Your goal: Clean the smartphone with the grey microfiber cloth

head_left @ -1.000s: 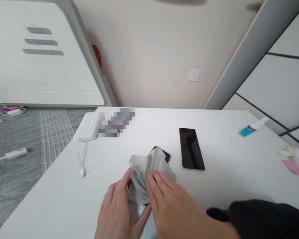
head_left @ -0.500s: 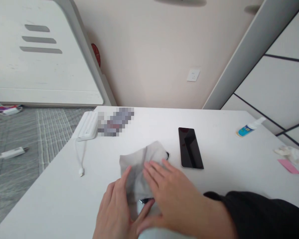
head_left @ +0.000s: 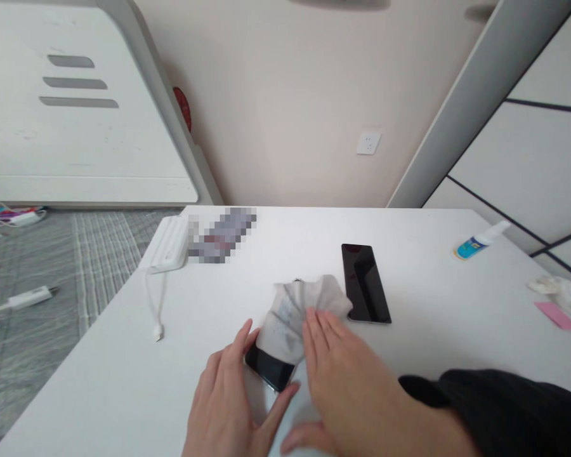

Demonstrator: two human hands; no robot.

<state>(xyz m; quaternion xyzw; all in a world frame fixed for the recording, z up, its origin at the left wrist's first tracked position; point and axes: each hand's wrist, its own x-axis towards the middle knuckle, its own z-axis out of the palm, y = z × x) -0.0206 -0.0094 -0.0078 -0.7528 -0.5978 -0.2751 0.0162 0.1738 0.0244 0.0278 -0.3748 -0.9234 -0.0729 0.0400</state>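
A smartphone (head_left: 270,367) with a dark screen lies on the white table, its lower end showing from under a light grey cloth (head_left: 280,327). My left hand (head_left: 226,393) grips the phone's near end, with the thumb at one edge and the fingers at the other. Across the phone, the cloth is wrinkled and hides its far part. My right hand (head_left: 342,374) rests on the cloth with fingers straight and flat, close together, and the thumb apart from it. Just beyond the right fingers, a second, larger phone (head_left: 365,282) lies screen up.
A white power bank (head_left: 170,244) with a short cable (head_left: 158,330) is at the table's left edge, near a pixelated item (head_left: 223,235). On the right are a small spray bottle (head_left: 478,241), a pink slip (head_left: 556,315) and crumpled tissue (head_left: 564,292).
My right hand has slid the cloth right, across the phone. More of the phone's lower screen shows now. The left hand stays at the phone's near end.
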